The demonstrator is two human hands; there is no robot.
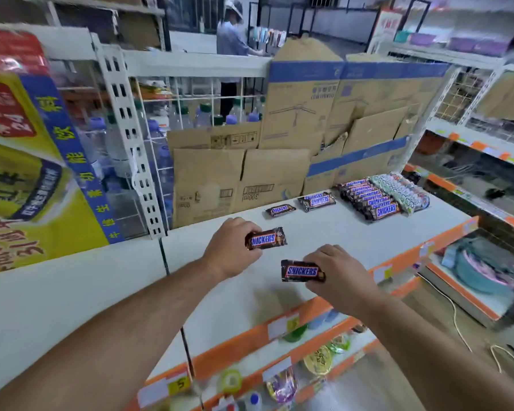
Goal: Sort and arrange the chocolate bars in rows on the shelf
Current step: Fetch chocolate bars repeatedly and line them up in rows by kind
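My left hand (229,250) grips a brown Snickers bar (267,239) by its left end, just above the white shelf (353,238). A second Snickers bar (301,271) is held by my right hand (339,274) at its right end, nearer the shelf's front edge. Farther back lie a single small Snickers bar (280,209) and a short stack of Snickers bars (317,200). At the back right, a tidy row of Snickers bars (368,200) runs beside a row of white-and-blue wrapped bars (401,191).
Flattened cardboard boxes (279,161) line the back of the shelf. A big yellow drink carton (27,161) stands at the left. Orange-edged lower shelves (279,360) hold snacks. Another person (235,40) stands behind the rack, and more shelving (487,179) is to the right.
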